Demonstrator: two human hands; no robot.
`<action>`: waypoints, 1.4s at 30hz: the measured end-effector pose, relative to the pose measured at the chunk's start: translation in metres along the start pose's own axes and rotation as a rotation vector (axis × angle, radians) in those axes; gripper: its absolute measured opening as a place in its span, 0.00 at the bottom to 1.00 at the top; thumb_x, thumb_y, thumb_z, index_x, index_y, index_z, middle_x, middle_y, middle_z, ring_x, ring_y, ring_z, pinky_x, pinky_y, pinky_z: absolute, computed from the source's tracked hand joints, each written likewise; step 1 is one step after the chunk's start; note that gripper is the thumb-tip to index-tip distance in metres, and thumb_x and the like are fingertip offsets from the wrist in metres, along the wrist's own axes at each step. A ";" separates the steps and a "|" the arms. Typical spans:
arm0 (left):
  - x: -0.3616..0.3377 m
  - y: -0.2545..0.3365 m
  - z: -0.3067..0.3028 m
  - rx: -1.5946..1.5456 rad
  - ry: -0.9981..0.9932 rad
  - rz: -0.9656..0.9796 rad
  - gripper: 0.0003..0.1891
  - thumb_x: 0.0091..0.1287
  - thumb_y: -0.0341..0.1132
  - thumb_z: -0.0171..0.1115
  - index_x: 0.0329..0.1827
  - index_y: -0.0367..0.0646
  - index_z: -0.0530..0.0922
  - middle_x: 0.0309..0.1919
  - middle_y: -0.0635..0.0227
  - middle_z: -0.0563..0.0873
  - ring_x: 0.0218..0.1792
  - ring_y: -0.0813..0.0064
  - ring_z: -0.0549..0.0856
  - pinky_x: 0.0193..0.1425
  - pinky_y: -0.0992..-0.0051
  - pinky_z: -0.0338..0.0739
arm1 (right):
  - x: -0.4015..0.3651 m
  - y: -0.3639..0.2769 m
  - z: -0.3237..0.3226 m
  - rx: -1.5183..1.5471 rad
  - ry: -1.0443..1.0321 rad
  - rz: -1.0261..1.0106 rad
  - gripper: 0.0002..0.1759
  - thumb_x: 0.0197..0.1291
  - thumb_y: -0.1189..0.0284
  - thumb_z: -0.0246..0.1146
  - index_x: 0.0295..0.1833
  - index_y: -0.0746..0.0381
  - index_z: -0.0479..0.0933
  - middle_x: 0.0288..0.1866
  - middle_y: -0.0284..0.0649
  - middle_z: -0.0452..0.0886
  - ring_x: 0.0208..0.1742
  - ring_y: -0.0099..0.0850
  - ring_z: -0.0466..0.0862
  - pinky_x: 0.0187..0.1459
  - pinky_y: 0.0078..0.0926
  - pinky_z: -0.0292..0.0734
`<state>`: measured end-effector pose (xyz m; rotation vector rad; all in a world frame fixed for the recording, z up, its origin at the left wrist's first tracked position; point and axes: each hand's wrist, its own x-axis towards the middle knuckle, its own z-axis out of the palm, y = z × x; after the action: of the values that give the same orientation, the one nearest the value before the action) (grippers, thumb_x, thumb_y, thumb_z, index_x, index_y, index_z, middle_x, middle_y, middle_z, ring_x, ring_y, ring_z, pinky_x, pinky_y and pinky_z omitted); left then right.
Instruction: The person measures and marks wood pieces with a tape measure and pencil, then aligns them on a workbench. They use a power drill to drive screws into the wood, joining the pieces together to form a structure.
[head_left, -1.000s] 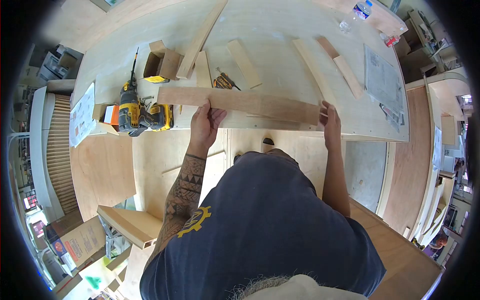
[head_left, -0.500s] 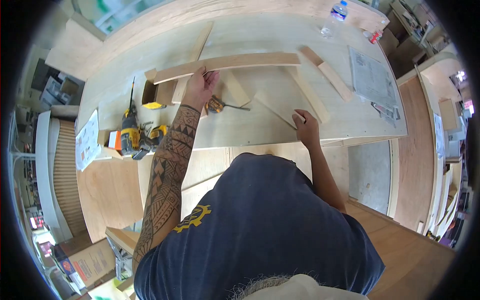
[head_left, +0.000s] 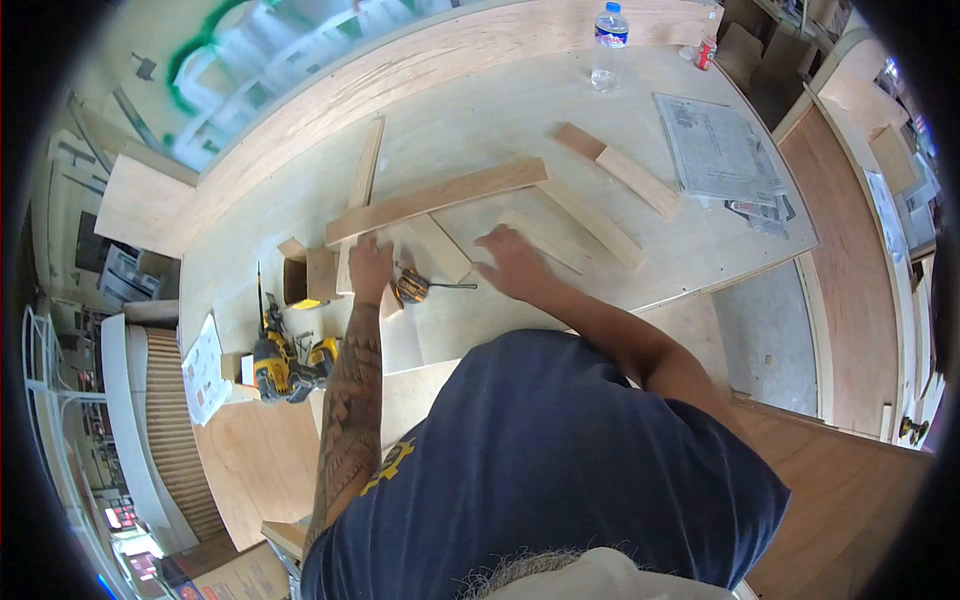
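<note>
My left hand [head_left: 372, 264] is at the near edge of a long wooden board [head_left: 440, 200], close to its left end. Its fingers look closed on that edge, though the tips are partly hidden. The board lies slantwise across other wooden pieces. My right hand [head_left: 512, 262] is open, thumb and fingers apart, over the bench beside a thin wooden strip [head_left: 545, 243]. Between my hands are a short light board [head_left: 440, 248] and a yellow-and-black tape measure [head_left: 411, 286] by a dark thin rod.
A yellow cordless drill [head_left: 272, 365] and an open cardboard box [head_left: 306, 276] stand left. More boards [head_left: 597, 222] lie right of my right hand. Newspaper [head_left: 715, 150], a water bottle [head_left: 608, 50] and a red can [head_left: 706, 53] sit farther right. A raised plywood edge [head_left: 420, 75] runs along the back.
The long board has come down lower, its right end away from me. My right hand has let go of the thin strip and moved left, fingers spreading. The view has shifted.
</note>
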<state>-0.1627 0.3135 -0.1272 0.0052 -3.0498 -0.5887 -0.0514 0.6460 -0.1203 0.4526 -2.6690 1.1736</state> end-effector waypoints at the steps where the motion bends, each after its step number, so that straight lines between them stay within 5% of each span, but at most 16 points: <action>1: -0.014 -0.013 0.011 0.090 0.067 -0.023 0.26 0.65 0.48 0.76 0.59 0.41 0.83 0.60 0.38 0.83 0.57 0.36 0.86 0.62 0.47 0.84 | 0.014 -0.007 0.008 -0.078 -0.062 -0.016 0.26 0.67 0.59 0.72 0.64 0.62 0.81 0.64 0.54 0.79 0.66 0.55 0.80 0.66 0.54 0.78; 13: -0.082 -0.039 -0.001 -0.015 0.127 -0.279 0.34 0.59 0.45 0.77 0.66 0.40 0.77 0.51 0.39 0.89 0.54 0.35 0.88 0.63 0.46 0.83 | 0.073 -0.008 0.055 -0.229 -0.269 0.067 0.33 0.60 0.60 0.73 0.65 0.67 0.75 0.59 0.56 0.80 0.61 0.55 0.85 0.62 0.53 0.84; 17: -0.116 -0.030 -0.043 -0.176 -0.061 -0.424 0.31 0.63 0.48 0.72 0.66 0.38 0.81 0.51 0.46 0.91 0.52 0.50 0.91 0.60 0.56 0.85 | 0.064 -0.011 0.035 -0.331 -0.281 0.090 0.29 0.60 0.63 0.71 0.62 0.70 0.77 0.58 0.57 0.83 0.61 0.54 0.86 0.60 0.51 0.86; 19: -0.130 -0.032 -0.059 -0.963 -0.295 -0.321 0.26 0.70 0.46 0.64 0.66 0.39 0.82 0.52 0.52 0.90 0.50 0.63 0.90 0.56 0.65 0.85 | 0.059 -0.012 0.013 -0.272 -0.343 0.097 0.26 0.61 0.64 0.70 0.60 0.70 0.78 0.57 0.56 0.85 0.59 0.51 0.88 0.58 0.49 0.87; 21: -0.155 -0.001 -0.083 -1.230 -0.340 -0.485 0.26 0.76 0.43 0.59 0.73 0.40 0.79 0.53 0.59 0.89 0.49 0.69 0.88 0.55 0.69 0.84 | 0.056 0.002 -0.001 -0.220 -0.400 0.111 0.23 0.62 0.66 0.69 0.58 0.70 0.80 0.55 0.55 0.87 0.57 0.47 0.89 0.57 0.46 0.87; 23: -0.169 0.020 -0.092 -1.434 -0.287 -0.420 0.30 0.76 0.42 0.58 0.79 0.39 0.73 0.56 0.60 0.88 0.51 0.67 0.88 0.58 0.68 0.85 | 0.057 0.022 -0.011 0.639 -0.779 0.581 0.18 0.65 0.67 0.67 0.54 0.70 0.83 0.53 0.51 0.88 0.53 0.39 0.89 0.54 0.40 0.87; 24: -0.175 0.040 -0.092 -1.438 -0.244 -0.330 0.38 0.74 0.43 0.64 0.85 0.41 0.66 0.58 0.61 0.87 0.51 0.76 0.87 0.54 0.72 0.86 | 0.052 0.020 -0.019 0.633 -0.786 0.586 0.18 0.65 0.67 0.67 0.54 0.70 0.83 0.53 0.51 0.88 0.53 0.39 0.89 0.54 0.40 0.87; 26: -0.179 0.065 -0.079 -1.354 -0.220 -0.249 0.36 0.74 0.39 0.66 0.84 0.41 0.67 0.59 0.62 0.86 0.54 0.76 0.87 0.57 0.71 0.86 | 0.039 0.006 -0.046 1.097 -0.777 0.652 0.20 0.66 0.71 0.67 0.60 0.70 0.80 0.54 0.46 0.87 0.54 0.35 0.88 0.53 0.37 0.87; 27: -0.179 0.077 -0.071 -1.259 -0.197 -0.167 0.35 0.74 0.35 0.68 0.83 0.40 0.67 0.61 0.63 0.86 0.57 0.77 0.86 0.59 0.70 0.86 | 0.032 0.008 -0.039 1.090 -0.778 0.656 0.20 0.66 0.71 0.67 0.60 0.70 0.80 0.54 0.46 0.87 0.54 0.35 0.88 0.53 0.37 0.87; 29: -0.173 0.099 -0.053 -1.115 -0.229 -0.008 0.38 0.70 0.28 0.73 0.82 0.41 0.67 0.68 0.61 0.83 0.65 0.70 0.85 0.70 0.65 0.83 | 0.012 0.009 -0.014 0.775 -0.448 0.240 0.26 0.66 0.76 0.68 0.68 0.70 0.74 0.55 0.45 0.86 0.57 0.35 0.87 0.56 0.38 0.87; 32: -0.175 0.131 -0.022 -1.160 -0.258 -0.008 0.38 0.70 0.24 0.73 0.82 0.41 0.66 0.70 0.60 0.81 0.70 0.69 0.83 0.75 0.65 0.80 | -0.009 -0.023 -0.019 0.565 -0.387 0.044 0.32 0.63 0.80 0.70 0.72 0.68 0.69 0.62 0.48 0.83 0.63 0.38 0.86 0.62 0.41 0.86; 37: -0.200 0.139 -0.002 -1.049 -0.243 0.150 0.33 0.73 0.26 0.73 0.78 0.40 0.67 0.68 0.62 0.81 0.71 0.69 0.82 0.76 0.64 0.80 | -0.049 -0.014 -0.003 0.548 -0.257 -0.059 0.32 0.59 0.81 0.71 0.70 0.67 0.70 0.66 0.54 0.78 0.67 0.49 0.84 0.68 0.45 0.85; 40: -0.207 0.137 -0.006 -1.009 -0.262 0.176 0.29 0.75 0.27 0.71 0.74 0.40 0.68 0.62 0.61 0.85 0.62 0.70 0.88 0.64 0.67 0.86 | -0.057 -0.021 -0.008 0.501 -0.256 -0.095 0.33 0.57 0.83 0.70 0.69 0.67 0.70 0.65 0.55 0.76 0.67 0.53 0.83 0.68 0.46 0.85; 42: -0.206 0.133 -0.002 -1.009 -0.329 0.134 0.31 0.74 0.25 0.71 0.76 0.41 0.67 0.66 0.61 0.83 0.68 0.69 0.85 0.73 0.66 0.81 | -0.057 -0.032 -0.014 0.494 -0.255 -0.094 0.33 0.56 0.84 0.69 0.69 0.67 0.70 0.63 0.56 0.77 0.67 0.55 0.83 0.68 0.46 0.85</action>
<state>0.0436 0.4379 -0.0831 -0.3399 -2.5873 -2.1691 0.0140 0.6475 -0.1059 0.8426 -2.4944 1.8576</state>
